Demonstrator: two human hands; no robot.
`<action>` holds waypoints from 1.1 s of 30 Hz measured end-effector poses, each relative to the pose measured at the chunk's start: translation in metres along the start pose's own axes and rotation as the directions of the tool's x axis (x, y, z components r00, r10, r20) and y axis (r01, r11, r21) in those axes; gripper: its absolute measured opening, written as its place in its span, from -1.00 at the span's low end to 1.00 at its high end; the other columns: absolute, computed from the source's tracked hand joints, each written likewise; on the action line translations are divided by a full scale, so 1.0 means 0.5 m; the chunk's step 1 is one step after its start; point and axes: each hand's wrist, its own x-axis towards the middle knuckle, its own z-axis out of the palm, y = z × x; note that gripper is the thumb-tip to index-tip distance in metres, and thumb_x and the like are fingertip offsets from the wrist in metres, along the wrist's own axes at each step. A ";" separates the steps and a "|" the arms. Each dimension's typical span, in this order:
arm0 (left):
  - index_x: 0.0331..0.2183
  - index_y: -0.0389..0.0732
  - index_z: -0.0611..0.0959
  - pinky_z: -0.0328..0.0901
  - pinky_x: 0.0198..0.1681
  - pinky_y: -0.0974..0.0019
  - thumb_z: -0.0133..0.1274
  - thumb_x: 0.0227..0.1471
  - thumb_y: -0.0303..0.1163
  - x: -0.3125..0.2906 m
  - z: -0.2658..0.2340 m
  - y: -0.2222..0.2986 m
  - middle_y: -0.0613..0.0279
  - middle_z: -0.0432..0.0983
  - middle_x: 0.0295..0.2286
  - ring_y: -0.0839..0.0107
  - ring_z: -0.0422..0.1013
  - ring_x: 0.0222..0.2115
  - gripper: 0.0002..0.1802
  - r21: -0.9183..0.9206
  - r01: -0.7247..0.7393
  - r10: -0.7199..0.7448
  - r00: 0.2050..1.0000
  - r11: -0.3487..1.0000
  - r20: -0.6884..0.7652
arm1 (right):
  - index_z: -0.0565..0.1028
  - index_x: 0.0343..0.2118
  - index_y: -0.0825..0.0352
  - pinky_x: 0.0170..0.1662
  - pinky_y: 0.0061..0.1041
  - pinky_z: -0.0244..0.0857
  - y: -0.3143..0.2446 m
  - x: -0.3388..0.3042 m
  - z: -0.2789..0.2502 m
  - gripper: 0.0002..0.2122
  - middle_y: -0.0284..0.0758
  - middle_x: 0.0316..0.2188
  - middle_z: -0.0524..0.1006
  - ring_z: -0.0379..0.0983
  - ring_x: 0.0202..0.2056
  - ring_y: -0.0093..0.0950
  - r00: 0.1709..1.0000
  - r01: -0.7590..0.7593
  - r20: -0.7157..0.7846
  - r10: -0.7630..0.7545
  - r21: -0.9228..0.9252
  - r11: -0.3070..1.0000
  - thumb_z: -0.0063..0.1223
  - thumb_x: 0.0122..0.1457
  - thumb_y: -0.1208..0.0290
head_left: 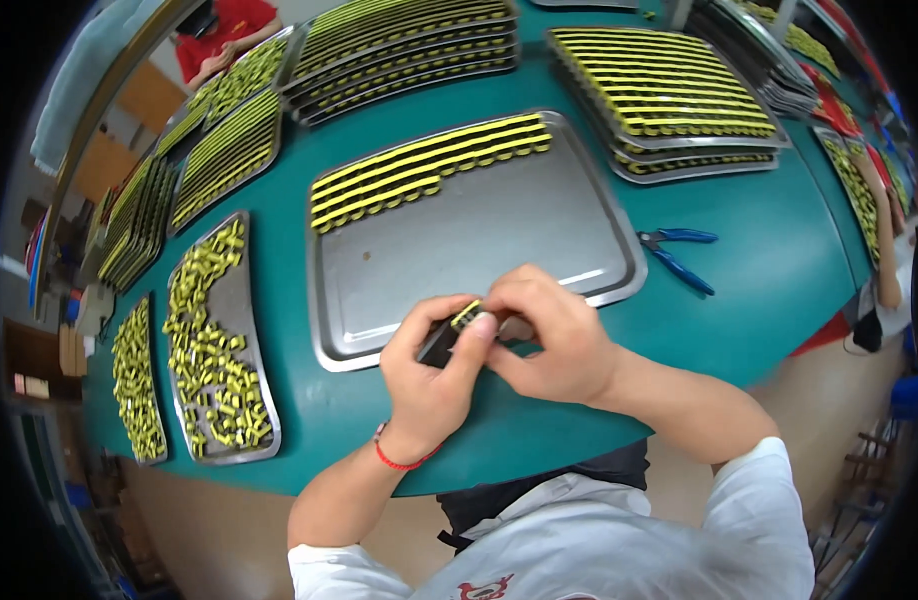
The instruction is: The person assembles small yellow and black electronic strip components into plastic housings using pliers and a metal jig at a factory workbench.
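My left hand (427, 385), a red cord bracelet at its wrist, grips a small black block with yellow stripes (466, 316) between thumb and fingers. Close against it, the thumb and fingers of my right hand (559, 340) are pinched together at the block's right side; what they hold is hidden. Both hands are over the near edge of a large metal tray (479, 260). Rows of black-and-yellow pieces (429, 165) line that tray's far side, and the shorter front rows stop partway across. Its near part shows bare metal.
Narrow trays (241, 300) of loose yellow-and-black pieces lie to the left. Blue-handled pliers (679, 258) rest open right of the large tray. Stacked filled trays (404, 75) stand behind, others (669, 90) at back right. People sit across and to the right.
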 end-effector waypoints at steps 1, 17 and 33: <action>-0.24 -0.36 0.60 0.34 -0.25 0.46 0.18 0.07 -0.45 0.000 0.005 -0.003 0.23 0.56 -0.38 0.55 0.43 -0.35 -0.78 0.009 0.021 -0.021 1.000 1.000 -0.010 | 0.45 -0.26 0.40 -0.47 -0.52 0.40 -0.003 -0.001 -0.006 -0.65 -0.20 -0.38 0.49 0.49 -0.47 -0.37 1.000 0.002 0.006 -0.001 -0.012 1.000 0.30 -0.18 0.67; -0.32 -0.18 0.43 -0.06 -0.61 0.60 -0.10 0.28 -0.32 0.019 -0.017 -0.039 0.49 0.25 -0.59 0.76 0.10 -0.63 -0.84 -0.108 -0.028 0.025 0.999 0.994 -0.028 | 0.41 -0.16 0.29 -0.46 -0.25 0.42 0.011 -0.008 -0.017 -0.69 -0.28 -0.24 0.42 0.50 -0.46 -0.17 0.994 0.047 0.096 -0.043 -0.036 0.998 0.21 0.03 0.40; -0.31 -0.22 0.43 0.00 -0.58 0.58 -0.14 0.32 -0.32 0.018 -0.023 -0.046 0.41 0.33 -0.47 0.73 0.11 -0.61 -0.81 0.006 -0.101 0.101 0.995 0.995 -0.009 | 0.42 -0.17 0.30 -0.49 -0.30 0.43 0.011 -0.004 -0.019 -0.70 -0.32 -0.23 0.44 0.52 -0.44 -0.22 0.993 0.051 0.109 -0.046 -0.039 0.998 0.22 0.03 0.43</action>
